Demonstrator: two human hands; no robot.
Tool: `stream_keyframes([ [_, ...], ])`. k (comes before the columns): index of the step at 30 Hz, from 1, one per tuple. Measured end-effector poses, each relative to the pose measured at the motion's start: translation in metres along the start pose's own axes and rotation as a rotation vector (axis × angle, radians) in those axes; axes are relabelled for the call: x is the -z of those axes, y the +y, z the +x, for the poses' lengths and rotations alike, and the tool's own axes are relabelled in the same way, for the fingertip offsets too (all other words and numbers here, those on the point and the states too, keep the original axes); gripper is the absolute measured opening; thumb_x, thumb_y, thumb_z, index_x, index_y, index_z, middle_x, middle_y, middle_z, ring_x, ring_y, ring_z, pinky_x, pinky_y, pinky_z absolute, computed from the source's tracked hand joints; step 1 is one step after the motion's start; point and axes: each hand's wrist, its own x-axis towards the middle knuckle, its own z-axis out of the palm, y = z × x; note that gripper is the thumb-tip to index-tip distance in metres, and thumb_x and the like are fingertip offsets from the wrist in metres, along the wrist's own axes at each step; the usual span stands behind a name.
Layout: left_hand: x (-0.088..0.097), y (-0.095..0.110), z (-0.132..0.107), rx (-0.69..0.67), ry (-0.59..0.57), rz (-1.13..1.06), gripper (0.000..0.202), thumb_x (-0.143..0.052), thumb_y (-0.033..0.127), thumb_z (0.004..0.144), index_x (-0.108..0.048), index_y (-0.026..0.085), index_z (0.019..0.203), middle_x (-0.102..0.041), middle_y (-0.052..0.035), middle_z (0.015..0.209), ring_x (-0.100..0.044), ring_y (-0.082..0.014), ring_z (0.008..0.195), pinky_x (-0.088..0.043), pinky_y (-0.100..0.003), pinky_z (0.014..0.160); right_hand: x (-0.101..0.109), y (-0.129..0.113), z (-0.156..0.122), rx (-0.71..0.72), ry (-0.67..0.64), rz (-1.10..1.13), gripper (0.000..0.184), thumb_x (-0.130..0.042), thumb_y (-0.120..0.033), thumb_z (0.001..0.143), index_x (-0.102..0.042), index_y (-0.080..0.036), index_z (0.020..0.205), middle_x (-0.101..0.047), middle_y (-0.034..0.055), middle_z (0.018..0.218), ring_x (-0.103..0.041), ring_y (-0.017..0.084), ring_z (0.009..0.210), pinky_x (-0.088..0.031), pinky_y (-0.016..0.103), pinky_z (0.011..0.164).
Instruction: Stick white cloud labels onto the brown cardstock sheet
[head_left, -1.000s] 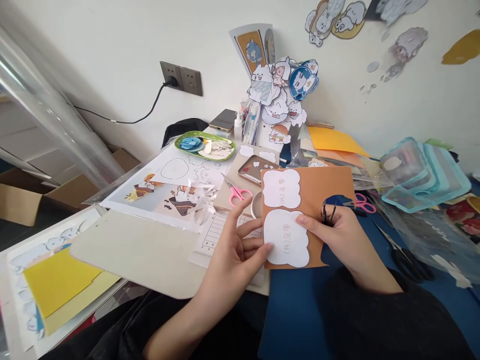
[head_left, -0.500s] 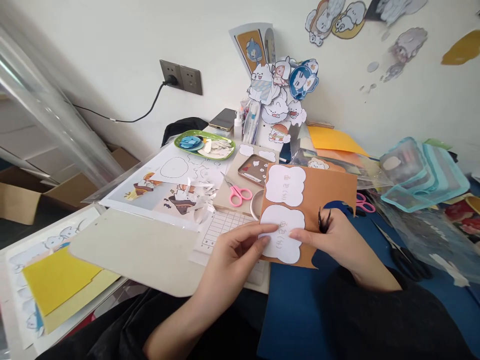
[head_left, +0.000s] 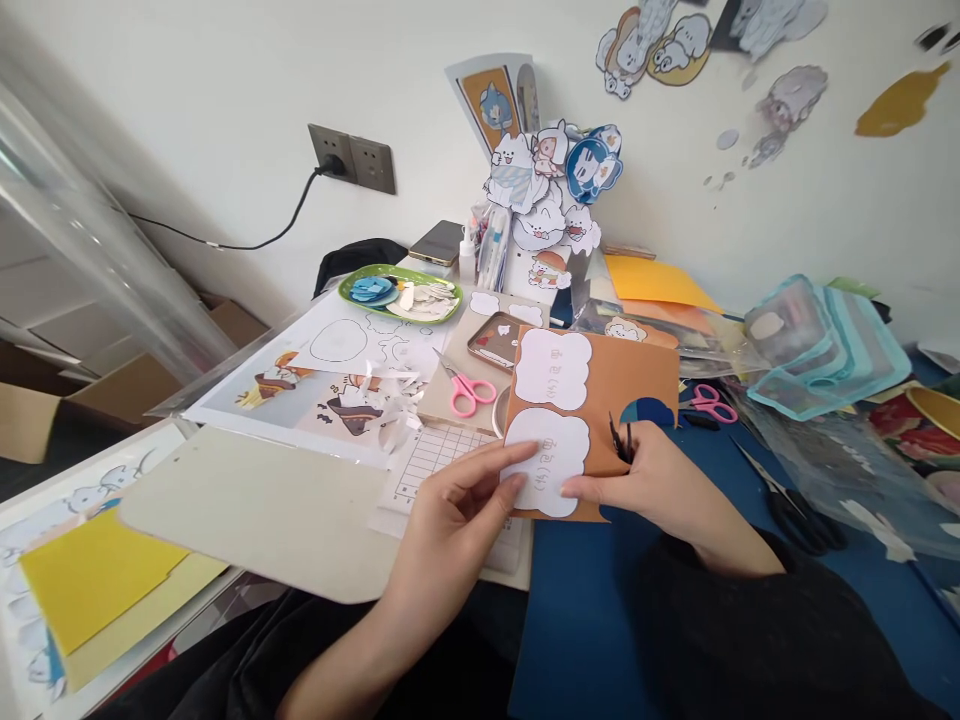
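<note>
Head view, dark tool [head_left: 624,441], partly hidden by right hand [head_left: 658,478]

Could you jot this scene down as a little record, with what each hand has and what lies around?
Left hand: fingers and thumb at the near left edge of the brown sheet
Right hand: on the sheet's right part, thumb at the lower white cloud shape; a dark tool shows there, kind unclear
On sheet: two white cloud shapes, both with writing
Left of sheet: pink-handled scissors
Farther back: green tray with blue and white pieces
Right side: black scissors
</note>
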Motion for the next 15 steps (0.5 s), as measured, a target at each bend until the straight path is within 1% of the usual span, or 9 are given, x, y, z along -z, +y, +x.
stream_keyframes([
  [2,0.001,-0.002,-0.001,-0.009,-0.029,0.016,0.023,-0.067,0.026,0.083,-0.073,0.031,0.104,-0.071,-0.0013,0.11,-0.065,-0.0193,0.095,-0.052,-0.025,0.078,-0.001,0.001,0.0,0.027,0.025,-0.019,0.027,-0.078,-0.042,0.065,-0.067,-0.018,0.071,-0.064,0.0021,0.073,-0.057,0.019,0.068,-0.043,0.028,0.057],
  [4,0.002,-0.005,-0.001,-0.046,-0.075,0.069,0.022,-0.067,0.026,0.083,-0.073,0.032,0.103,-0.072,-0.0008,0.107,-0.064,-0.0184,0.094,-0.05,-0.024,0.076,-0.001,0.003,0.001,0.041,0.019,-0.031,0.03,-0.077,-0.044,0.065,-0.062,-0.018,0.067,-0.057,-0.0003,0.066,-0.051,0.016,0.062,-0.038,0.026,0.053],
  [5,0.002,-0.006,-0.001,-0.064,-0.099,0.109,0.021,-0.067,0.026,0.083,-0.074,0.031,0.101,-0.072,-0.0008,0.104,-0.064,-0.0183,0.093,-0.049,-0.024,0.076,-0.001,0.005,0.001,0.045,0.019,-0.046,0.034,-0.076,-0.046,0.066,-0.058,-0.018,0.062,-0.05,-0.0022,0.06,-0.045,0.013,0.058,-0.034,0.025,0.051],
  [7,0.002,-0.007,-0.001,-0.076,-0.133,0.179,0.02,-0.066,0.025,0.083,-0.074,0.031,0.1,-0.073,-0.0015,0.1,-0.063,-0.0182,0.089,-0.049,-0.025,0.073,-0.002,0.008,0.002,0.067,0.039,-0.07,0.047,-0.073,-0.052,0.068,-0.043,-0.019,0.053,-0.034,-0.0054,0.054,-0.032,0.009,0.052,-0.024,0.025,0.047],
  [8,0.002,-0.007,0.0,-0.063,-0.143,0.199,0.021,-0.066,0.025,0.083,-0.074,0.03,0.102,-0.073,-0.002,0.099,-0.063,-0.0181,0.086,-0.048,-0.025,0.071,-0.002,0.01,0.002,0.075,0.06,-0.072,0.052,-0.07,-0.055,0.069,-0.036,-0.02,0.051,-0.027,-0.0062,0.054,-0.026,0.008,0.051,-0.02,0.025,0.046],
  [10,0.001,-0.007,0.0,-0.021,-0.151,0.205,0.025,-0.065,0.025,0.083,-0.072,0.03,0.107,-0.073,-0.0029,0.101,-0.063,-0.018,0.081,-0.049,-0.026,0.067,-0.002,0.012,0.003,0.077,0.109,-0.068,0.058,-0.067,-0.059,0.071,-0.027,-0.022,0.052,-0.019,-0.0068,0.055,-0.02,0.008,0.05,-0.016,0.026,0.046],
  [12,-0.001,-0.006,-0.001,-0.003,-0.137,0.192,0.028,-0.065,0.023,0.081,-0.071,0.029,0.108,-0.072,-0.0033,0.101,-0.063,-0.0188,0.08,-0.05,-0.027,0.067,-0.003,0.013,0.004,0.063,0.146,-0.061,0.059,-0.065,-0.06,0.072,-0.025,-0.022,0.052,-0.018,-0.0068,0.055,-0.019,0.007,0.05,-0.015,0.027,0.045],
  [15,-0.005,-0.005,-0.002,0.0,-0.088,0.179,0.029,-0.07,0.022,0.076,-0.071,0.028,0.104,-0.072,-0.0029,0.099,-0.064,-0.0202,0.084,-0.051,-0.027,0.068,-0.004,0.013,0.003,0.102,0.155,-0.018,0.056,-0.061,-0.06,0.075,-0.028,-0.021,0.053,-0.023,-0.0058,0.056,-0.023,0.008,0.051,-0.017,0.026,0.046],
])
